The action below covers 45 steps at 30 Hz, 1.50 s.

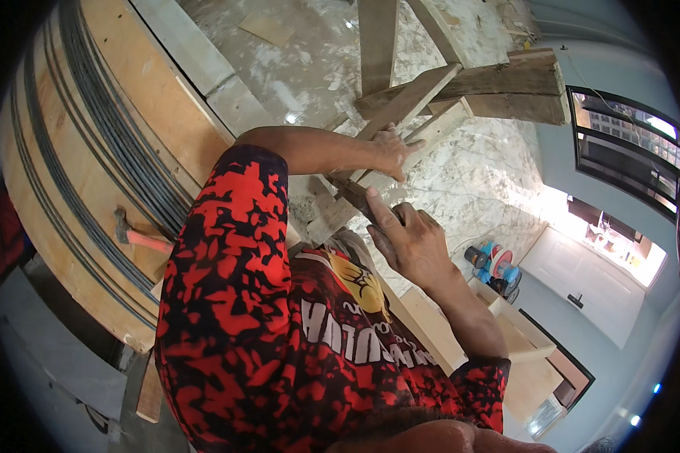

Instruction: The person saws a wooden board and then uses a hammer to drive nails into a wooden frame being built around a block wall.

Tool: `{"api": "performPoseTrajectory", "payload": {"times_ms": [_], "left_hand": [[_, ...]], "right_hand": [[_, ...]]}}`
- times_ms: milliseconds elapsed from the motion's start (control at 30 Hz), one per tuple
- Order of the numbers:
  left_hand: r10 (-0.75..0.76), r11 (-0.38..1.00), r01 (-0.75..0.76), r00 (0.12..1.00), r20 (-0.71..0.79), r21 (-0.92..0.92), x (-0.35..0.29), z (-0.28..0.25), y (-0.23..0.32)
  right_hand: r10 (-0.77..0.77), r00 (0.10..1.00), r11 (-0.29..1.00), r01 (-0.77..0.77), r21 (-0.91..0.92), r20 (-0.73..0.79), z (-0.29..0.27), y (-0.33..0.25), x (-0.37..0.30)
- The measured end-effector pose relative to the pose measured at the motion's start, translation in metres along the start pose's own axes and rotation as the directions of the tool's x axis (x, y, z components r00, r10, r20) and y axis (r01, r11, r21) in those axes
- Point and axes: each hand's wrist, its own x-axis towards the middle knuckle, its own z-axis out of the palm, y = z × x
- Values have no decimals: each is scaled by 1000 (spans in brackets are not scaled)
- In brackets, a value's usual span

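My left hand [389,152] lies on a wooden plank [412,98] with its fingers spread. Just below it, my right hand [415,245] is closed around a dark brown, wooden-looking tool [357,196], its index finger stretched along the top. The tool's far end meets the wood close to my left wrist; its exact kind is hard to make out. Several rough boards cross beyond my hands, among them a thick beam [506,83] at the upper right and an upright board [378,45].
At left, a plywood surface [75,181] carries bundles of dark steel rods [121,98] and a hammer [140,235] with a red handle. To the right are a blue-and-red fan-like machine [495,260], pale wooden boxes [510,328], a white door [582,272] and a dark-framed window [623,143]. The floor [298,83] is dusty.
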Motion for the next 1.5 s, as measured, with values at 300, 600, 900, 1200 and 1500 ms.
{"api": "performPoseTrajectory", "payload": {"times_ms": [300, 600, 900, 1200, 1500], "left_hand": [[-18, 1000, 18, 1000, -15, -7, 1, -12, -8], [52, 995, -59, 994, -96, -74, 5, -3, -9], [104, 993, -112, 981, -165, -35, 7, 7, -7], [16, 994, -30, 990, -139, -102, 4, -1, -17], [68, 996, -75, 990, -121, -50, -1, -2, -5]], "right_hand": [[-50, 996, 997, 54, -62, 69, -87, -28, -9], [0, 995, 999, 4, -37, 99, -68, -28, 11], [4, 1000, 1000, -3, -30, 28, 13, -11, 35], [-73, 991, 997, 76, -25, 114, -52, -19, 15], [28, 998, 999, -29, 25, 50, -83, -33, -1]]}}
